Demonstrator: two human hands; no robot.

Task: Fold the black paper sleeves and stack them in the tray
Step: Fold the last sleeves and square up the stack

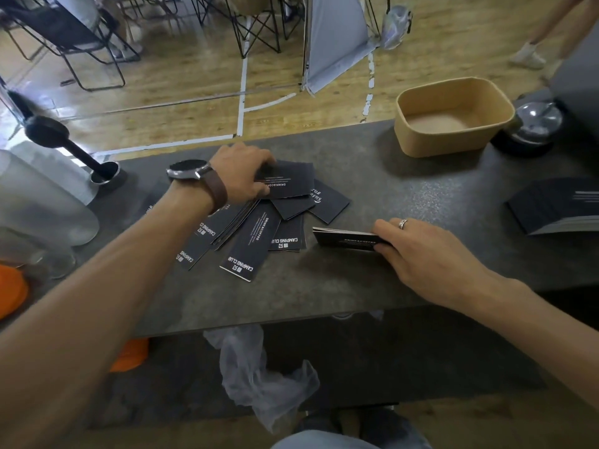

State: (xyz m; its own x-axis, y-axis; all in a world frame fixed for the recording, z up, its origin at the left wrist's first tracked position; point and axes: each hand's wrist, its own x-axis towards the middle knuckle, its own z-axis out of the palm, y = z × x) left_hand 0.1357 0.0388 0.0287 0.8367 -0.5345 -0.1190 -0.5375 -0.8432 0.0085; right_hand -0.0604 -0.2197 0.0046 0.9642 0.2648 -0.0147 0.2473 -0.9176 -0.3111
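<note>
Several black paper sleeves with white print lie fanned out on the dark grey table. My left hand, a watch on its wrist, grips the edge of the topmost sleeve at the back of the pile. My right hand, with a ring, holds a small stack of folded sleeves flat on the table to the right of the pile. The tan tray stands at the back right with nothing in it.
A further stack of black sleeves lies at the right edge. A chrome bell sits beside the tray. A black tamper in a metal cup and frosted plastic cups stand at the left. A plastic bag hangs below the table.
</note>
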